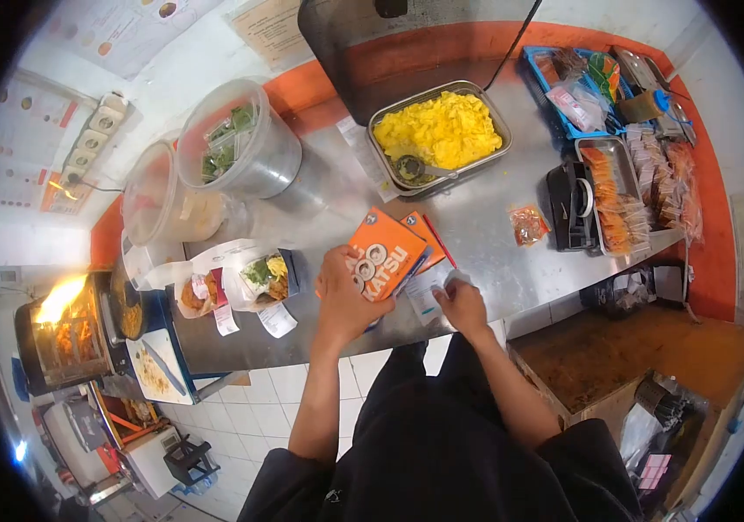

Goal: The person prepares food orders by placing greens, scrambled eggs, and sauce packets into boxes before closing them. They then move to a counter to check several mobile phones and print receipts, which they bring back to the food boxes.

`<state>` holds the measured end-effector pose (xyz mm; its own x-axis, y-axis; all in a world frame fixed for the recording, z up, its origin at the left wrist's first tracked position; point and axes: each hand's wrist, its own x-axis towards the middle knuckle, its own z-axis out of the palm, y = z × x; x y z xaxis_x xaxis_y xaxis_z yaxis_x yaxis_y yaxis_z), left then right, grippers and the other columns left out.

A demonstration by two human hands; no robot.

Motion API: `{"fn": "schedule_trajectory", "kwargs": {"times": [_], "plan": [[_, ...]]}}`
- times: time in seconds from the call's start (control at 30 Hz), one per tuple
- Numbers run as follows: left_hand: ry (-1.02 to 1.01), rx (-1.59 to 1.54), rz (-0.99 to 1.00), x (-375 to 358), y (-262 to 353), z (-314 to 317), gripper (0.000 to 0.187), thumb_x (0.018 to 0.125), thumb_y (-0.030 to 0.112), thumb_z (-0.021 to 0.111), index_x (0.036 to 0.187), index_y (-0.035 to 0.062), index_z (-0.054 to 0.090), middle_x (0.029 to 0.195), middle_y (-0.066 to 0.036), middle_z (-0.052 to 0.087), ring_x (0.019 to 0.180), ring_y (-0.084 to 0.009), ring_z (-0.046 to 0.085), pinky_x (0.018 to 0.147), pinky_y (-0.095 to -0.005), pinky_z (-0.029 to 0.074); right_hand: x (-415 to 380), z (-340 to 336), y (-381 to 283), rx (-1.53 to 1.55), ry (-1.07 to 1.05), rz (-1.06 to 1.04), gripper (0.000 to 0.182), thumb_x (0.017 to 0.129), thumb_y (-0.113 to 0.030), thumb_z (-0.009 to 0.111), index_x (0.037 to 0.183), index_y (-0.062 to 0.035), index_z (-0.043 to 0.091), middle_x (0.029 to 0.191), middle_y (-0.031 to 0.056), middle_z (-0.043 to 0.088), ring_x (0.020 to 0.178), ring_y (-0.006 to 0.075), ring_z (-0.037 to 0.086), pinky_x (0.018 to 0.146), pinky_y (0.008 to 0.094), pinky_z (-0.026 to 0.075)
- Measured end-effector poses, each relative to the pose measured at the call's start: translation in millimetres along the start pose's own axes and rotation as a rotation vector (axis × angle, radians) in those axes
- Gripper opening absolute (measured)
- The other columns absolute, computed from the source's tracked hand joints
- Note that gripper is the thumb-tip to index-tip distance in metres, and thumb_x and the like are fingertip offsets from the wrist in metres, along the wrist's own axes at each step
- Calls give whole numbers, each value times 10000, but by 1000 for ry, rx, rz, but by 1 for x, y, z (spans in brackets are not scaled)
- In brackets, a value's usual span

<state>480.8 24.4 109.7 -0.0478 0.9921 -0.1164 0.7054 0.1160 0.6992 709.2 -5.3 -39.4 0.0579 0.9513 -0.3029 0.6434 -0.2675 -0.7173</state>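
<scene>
My left hand [344, 300] is closed on an orange printed food carton [381, 248], fingers over its near left side. Another orange carton [428, 233] lies partly hidden under it, with a red pen-like edge beside it. My right hand [466, 306] pinches a white paper slip [425, 294] just right of the carton, above the table's front edge. Left of my left hand stand two open food boxes: one holds fried pieces [201, 294], the other a meal with greens and yellow egg [268, 277]. Paper receipts [277, 320] hang from their fronts.
Behind the cartons is a metal tray [504, 155] of yellow egg with a ladle [413, 169]. Clear tubs [276, 161] stand back left. Flames rise from a grill [72, 339] far left; a knife [163, 365] lies nearby. A tape dispenser [569, 204] and sachets [620, 230] sit right.
</scene>
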Motion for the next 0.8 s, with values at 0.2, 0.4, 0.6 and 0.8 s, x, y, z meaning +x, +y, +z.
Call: {"fn": "schedule_trajectory", "kwargs": {"times": [0.2,0.4,0.6,0.8], "plan": [[-4,86,188,24,3,20,865,578,224,872,1304,101,418,1281,-139,523,1201,-318,505,1083,-480,289,0,-15,26,173,-274,-49,216,876,-130,749,1003,0,633,945,167,688,827,266,673,732,374,531],[106,-81,87,19,9,-1,844,597,207,891,1289,108,418,1320,-149,514,1229,-356,494,1059,-507,330,6,-85,-35,698,60,-158,178,958,-21,668,1125,19,618,889,89,723,745,120,651,661,281,509],[181,15,163,24,18,-11,827,579,218,898,1257,109,437,1391,-167,463,1295,-375,463,1072,-532,295,46,-2,-30,532,-40,-146,243,958,12,679,1180,-3,581,907,14,656,697,52,570,593,234,462],[-111,230,213,37,-20,46,796,580,260,910,1242,109,494,1485,-191,405,1404,-406,381,1164,-591,226,35,-40,-12,135,54,-103,324,890,-158,772,1071,-11,548,798,163,687,727,320,695,671,403,540]]}}
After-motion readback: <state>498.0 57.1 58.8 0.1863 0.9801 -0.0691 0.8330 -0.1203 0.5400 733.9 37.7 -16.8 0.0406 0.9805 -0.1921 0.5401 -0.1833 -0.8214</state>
